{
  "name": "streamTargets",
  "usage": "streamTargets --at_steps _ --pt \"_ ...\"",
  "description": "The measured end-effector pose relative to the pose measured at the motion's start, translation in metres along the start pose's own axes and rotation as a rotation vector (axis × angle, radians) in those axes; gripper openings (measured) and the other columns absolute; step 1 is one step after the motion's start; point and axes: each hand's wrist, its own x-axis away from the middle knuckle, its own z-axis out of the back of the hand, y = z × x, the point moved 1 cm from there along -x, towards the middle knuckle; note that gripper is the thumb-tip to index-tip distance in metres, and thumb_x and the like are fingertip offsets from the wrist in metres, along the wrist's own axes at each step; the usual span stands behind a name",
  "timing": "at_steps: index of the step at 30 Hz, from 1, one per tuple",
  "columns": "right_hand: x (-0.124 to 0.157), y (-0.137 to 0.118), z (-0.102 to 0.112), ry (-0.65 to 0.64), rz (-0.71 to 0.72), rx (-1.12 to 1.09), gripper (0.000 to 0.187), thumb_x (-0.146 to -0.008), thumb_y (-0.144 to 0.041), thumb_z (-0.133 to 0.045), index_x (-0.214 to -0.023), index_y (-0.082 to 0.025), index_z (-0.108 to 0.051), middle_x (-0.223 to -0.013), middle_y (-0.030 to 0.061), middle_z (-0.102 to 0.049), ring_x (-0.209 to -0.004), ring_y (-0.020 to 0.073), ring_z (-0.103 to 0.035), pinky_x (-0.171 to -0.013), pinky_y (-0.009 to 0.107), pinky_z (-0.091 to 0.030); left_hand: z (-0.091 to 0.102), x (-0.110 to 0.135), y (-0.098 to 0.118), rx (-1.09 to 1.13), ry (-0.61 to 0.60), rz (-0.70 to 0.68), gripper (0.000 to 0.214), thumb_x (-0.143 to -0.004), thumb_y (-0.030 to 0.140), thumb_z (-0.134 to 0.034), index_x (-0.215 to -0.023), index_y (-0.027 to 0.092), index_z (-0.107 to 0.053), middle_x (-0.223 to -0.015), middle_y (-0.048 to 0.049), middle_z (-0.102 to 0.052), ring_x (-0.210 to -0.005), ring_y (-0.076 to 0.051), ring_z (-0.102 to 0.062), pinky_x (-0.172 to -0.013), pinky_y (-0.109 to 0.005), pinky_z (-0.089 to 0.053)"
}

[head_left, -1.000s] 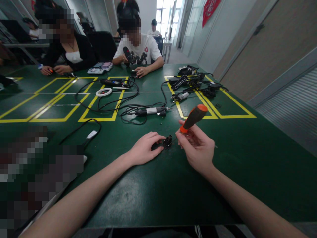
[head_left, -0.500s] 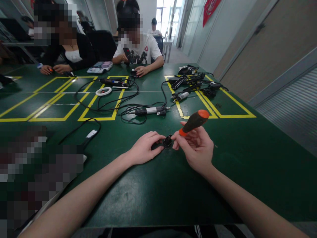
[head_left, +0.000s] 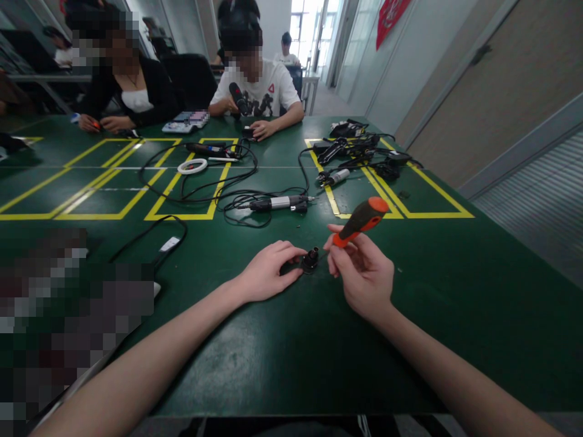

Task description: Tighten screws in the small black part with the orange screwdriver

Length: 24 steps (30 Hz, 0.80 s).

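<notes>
My right hand (head_left: 364, 274) is closed round a screwdriver (head_left: 361, 220) with a black and orange handle, tilted so its tip points down-left at a small black part (head_left: 310, 259) on the green table (head_left: 282, 352). My left hand (head_left: 266, 271) lies on the table with its fingers curled, pinning that small black part at its left side. The screwdriver's thin shaft is hard to make out between my fingers and the part.
A silver and black pen-shaped power tool (head_left: 277, 204) lies among tangled black cables just beyond my hands. More tools and cables (head_left: 359, 153) sit at the far right inside yellow tape lines. A white ring (head_left: 192, 165) lies further back. Two people sit across the table.
The screwdriver handle has swung slightly, dipping and then rising again towards the right. My left hand has kept its hold on the small black part.
</notes>
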Motion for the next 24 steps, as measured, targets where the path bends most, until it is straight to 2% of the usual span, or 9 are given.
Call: streamTargets --at_steps 4,7,11,14,19,24 --pt "0.0004 0.0009 0.0006 0.058 0.031 -0.002 0.032 -0.093 -0.012 -0.071 -0.122 -0.026 -0.07 -0.087 -0.0012 -0.076 -0.056 0.0103 -0.065 -0.05 0.024 -0.057 -0.0001 -0.0002 -0.0001 -0.001 -0.003 0.002 0.023 -0.099 0.022 -0.065 -0.121 0.019 -0.07 -0.106 -0.007 -0.07 -0.099 -0.022 -0.065 -0.089 -0.035 -0.054" --pt "0.0008 0.0025 0.0004 0.046 0.072 -0.043 0.039 -0.094 -0.01 -0.07 -0.129 -0.027 -0.065 -0.089 -0.0017 -0.079 -0.059 0.0109 -0.069 -0.054 0.024 -0.06 0.0004 0.0 0.0004 0.006 0.007 -0.011 0.023 -0.099 0.021 -0.064 -0.121 0.018 -0.07 -0.105 -0.0074 -0.07 -0.098 -0.022 -0.065 -0.089 -0.036 -0.054" --pt "0.0003 0.0033 0.0006 -0.024 0.094 -0.084 0.033 -0.099 -0.012 -0.064 -0.128 -0.026 -0.064 -0.089 -0.0013 -0.079 -0.06 0.0108 -0.07 -0.055 0.025 -0.061 0.0005 0.0003 0.0005 0.004 0.003 -0.007 0.026 -0.099 0.022 -0.064 -0.125 0.018 -0.07 -0.105 -0.0072 -0.07 -0.099 -0.022 -0.066 -0.089 -0.036 -0.054" --pt "0.0002 0.0031 0.0009 -0.048 0.097 -0.1 0.027 -0.099 -0.013 -0.065 -0.122 -0.026 -0.066 -0.087 -0.0017 -0.078 -0.061 0.0102 -0.069 -0.058 0.024 -0.062 -0.0001 0.0004 0.0001 0.005 -0.001 -0.003 0.025 -0.1 0.023 -0.064 -0.124 0.018 -0.07 -0.106 -0.0074 -0.069 -0.098 -0.022 -0.066 -0.088 -0.035 -0.054" --pt "0.0021 0.0047 0.0003 -0.043 0.054 -0.084 0.029 -0.095 -0.012 -0.073 -0.119 -0.026 -0.065 -0.083 -0.0027 -0.079 -0.059 0.0106 -0.07 -0.058 0.023 -0.062 -0.0008 0.0003 -0.0008 0.006 0.003 -0.005 0.024 -0.099 0.021 -0.065 -0.122 0.017 -0.07 -0.105 -0.0077 -0.069 -0.098 -0.022 -0.066 -0.087 -0.035 -0.054" --pt "0.0008 0.0046 -0.0011 -0.018 0.053 -0.088 0.023 -0.099 -0.014 -0.067 -0.119 -0.025 -0.064 -0.083 -0.0021 -0.078 -0.058 0.0093 -0.066 -0.056 0.022 -0.059 0.0 0.0004 -0.0011 0.0 -0.004 0.003 0.028 -0.1 0.023 -0.064 -0.127 0.018 -0.069 -0.106 -0.0071 -0.07 -0.099 -0.022 -0.066 -0.089 -0.035 -0.055"
